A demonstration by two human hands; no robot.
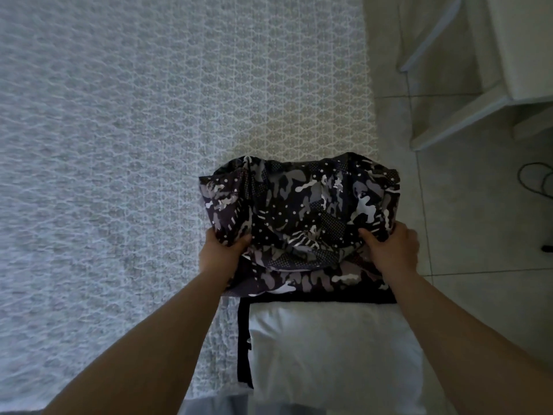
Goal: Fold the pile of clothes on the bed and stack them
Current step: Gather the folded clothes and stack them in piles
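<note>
A dark camouflage-print garment point(302, 211), black with grey and white blotches, lies bunched near the bed's right edge. My left hand point(223, 251) grips its near left side, thumb on top of the cloth. My right hand point(393, 250) grips its near right side in the same way. Its near part rests on a folded white garment point(332, 351). Under the white one a black garment point(244, 339) shows as a dark strip along the left and far edges.
The bed point(119, 145) wears a light textured cover and spreads left and far. Tiled floor point(478, 235) lies to the right, with white furniture point(493, 70) at the top right and a dark cable point(535, 178) on the tiles.
</note>
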